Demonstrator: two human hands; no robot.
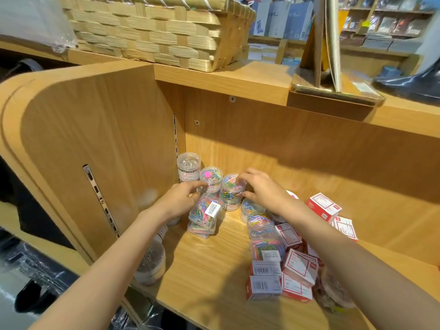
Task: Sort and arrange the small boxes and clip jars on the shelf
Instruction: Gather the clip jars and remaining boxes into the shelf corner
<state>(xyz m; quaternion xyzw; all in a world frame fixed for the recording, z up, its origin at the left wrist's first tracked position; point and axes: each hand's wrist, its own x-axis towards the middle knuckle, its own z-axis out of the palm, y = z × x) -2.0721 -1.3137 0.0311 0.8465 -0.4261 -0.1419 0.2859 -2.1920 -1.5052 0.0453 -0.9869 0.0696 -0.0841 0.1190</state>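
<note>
Wood-grain shelf, laminate side panel at left, metal bracket strip in it. Woven basket on ledge above. Shop racks blurred behind. Clip jars clustered at back left corner; red-and-white small boxes heaped at right. Right hand fingers curled round jar of coloured clips. Left hand fingertips touching neighbouring jar, curl loose, grip unclear.

On the shelf, three clip jars were ranged in the corner at eleven o'clock. Two flat cases were stacked just before them. Small boxes were heaped at three o'clock, and further jars were set between.
</note>
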